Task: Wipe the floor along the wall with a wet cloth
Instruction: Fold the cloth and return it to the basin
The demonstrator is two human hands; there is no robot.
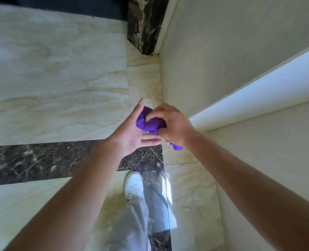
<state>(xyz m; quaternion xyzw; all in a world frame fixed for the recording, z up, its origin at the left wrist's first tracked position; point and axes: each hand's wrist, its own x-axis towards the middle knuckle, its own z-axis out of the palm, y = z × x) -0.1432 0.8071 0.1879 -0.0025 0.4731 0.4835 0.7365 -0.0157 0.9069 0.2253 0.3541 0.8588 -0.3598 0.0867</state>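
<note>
A bunched purple cloth [149,122] is held in the air between both hands, well above the floor. My right hand [173,125] is closed over the top of the cloth, and a tail of it hangs out under the wrist. My left hand [133,131] lies flat and open beneath and beside the cloth, palm up, fingers touching it. The cream marble floor [59,78] runs along the white wall [222,60] on the right.
A dark brown marble band [32,162] crosses the floor and turns toward me. A dark marble pillar base [143,24] stands at the far corner. A white moulding ledge [258,98] juts from the wall. My white shoe [133,185] and grey trouser leg are below.
</note>
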